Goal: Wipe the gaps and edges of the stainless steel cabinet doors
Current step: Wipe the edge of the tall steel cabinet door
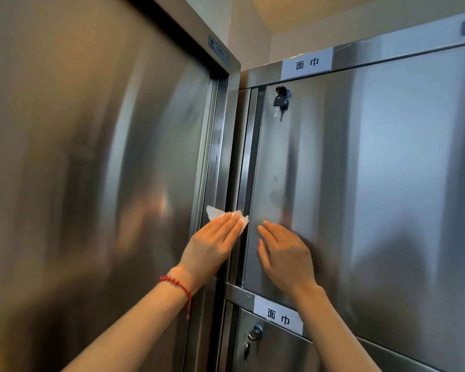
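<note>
A white wipe (226, 214) is pressed under the straight fingers of the left hand (212, 242) against the vertical gap (235, 162) where the two stainless steel cabinets meet, presumably so that the cloth is pushed into the seam as it is drawn along. The right hand (285, 252) is laid flat, fingers straight and holding nothing, on the upper cabinet door (387, 183) just beside the left hand, probably to keep the door steady against the pressure. The hands are close together but not touching. A key (279, 99) is seen in the lock well above the right hand, and a white label (278, 315) lies just below its wrist. A red string bracelet (176, 283) is worn on the left wrist
</note>
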